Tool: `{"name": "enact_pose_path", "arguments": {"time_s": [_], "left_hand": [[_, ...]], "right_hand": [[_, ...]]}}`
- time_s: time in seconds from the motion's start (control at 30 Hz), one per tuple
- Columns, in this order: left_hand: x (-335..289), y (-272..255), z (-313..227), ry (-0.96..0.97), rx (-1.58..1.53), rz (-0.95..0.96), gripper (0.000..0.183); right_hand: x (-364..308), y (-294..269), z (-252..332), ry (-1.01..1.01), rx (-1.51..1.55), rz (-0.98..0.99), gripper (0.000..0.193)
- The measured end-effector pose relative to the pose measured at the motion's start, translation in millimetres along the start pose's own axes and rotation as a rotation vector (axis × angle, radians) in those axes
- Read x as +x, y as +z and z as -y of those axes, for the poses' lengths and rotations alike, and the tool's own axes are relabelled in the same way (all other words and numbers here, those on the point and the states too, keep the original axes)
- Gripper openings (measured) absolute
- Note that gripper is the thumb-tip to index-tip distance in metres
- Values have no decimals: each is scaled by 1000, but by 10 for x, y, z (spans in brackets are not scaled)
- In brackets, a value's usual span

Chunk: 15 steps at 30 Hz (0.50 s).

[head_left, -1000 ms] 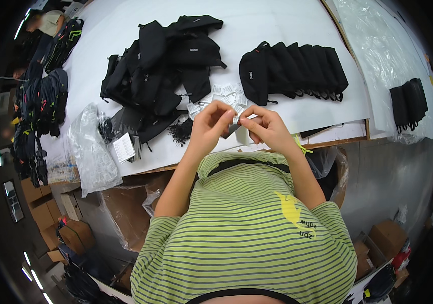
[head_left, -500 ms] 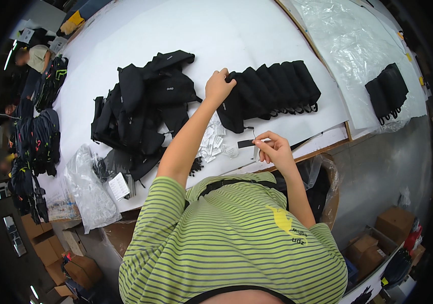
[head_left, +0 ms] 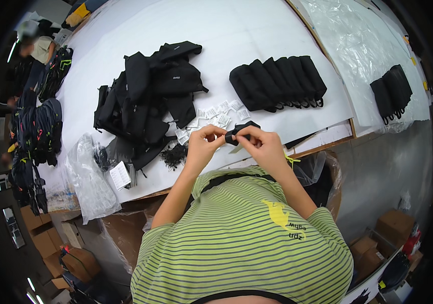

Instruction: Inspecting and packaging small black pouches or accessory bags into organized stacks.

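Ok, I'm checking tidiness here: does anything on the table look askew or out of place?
Mainly the jumbled pile of black bags at left: they lie at mixed angles, unlike the neat overlapping row of black bags at right. White labels also lie loosely scattered.

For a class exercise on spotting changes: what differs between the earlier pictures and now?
The left hand has drawn back from the row of black pouches to beside the right hand. The row's left-end pouch is gone from it; both hands hold a black item, probably that pouch. The heap of black pouches and the white labels lie much as before.
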<state>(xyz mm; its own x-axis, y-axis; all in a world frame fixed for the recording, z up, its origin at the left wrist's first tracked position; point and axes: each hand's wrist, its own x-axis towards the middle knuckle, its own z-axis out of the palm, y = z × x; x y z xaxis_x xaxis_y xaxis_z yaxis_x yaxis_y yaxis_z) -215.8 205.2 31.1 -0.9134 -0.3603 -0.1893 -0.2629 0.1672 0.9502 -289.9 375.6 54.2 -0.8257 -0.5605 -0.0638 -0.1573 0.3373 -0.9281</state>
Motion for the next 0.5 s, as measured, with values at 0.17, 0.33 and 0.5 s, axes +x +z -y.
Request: {"name": "enact_pose_path", "arguments": {"time_s": [0.17,0.33,0.5], "left_hand": [[-279,-64,37,-99,-226,61,9],[-449,-113,120,7,-218,19,9],[-616,-159,8,31,-369,-196,10]], "right_hand": [[-156,177,-3,-87,-50,160,15],[-260,262,63,-110,-74,182,15],[-247,197,-13,41,476,184,13]]}}
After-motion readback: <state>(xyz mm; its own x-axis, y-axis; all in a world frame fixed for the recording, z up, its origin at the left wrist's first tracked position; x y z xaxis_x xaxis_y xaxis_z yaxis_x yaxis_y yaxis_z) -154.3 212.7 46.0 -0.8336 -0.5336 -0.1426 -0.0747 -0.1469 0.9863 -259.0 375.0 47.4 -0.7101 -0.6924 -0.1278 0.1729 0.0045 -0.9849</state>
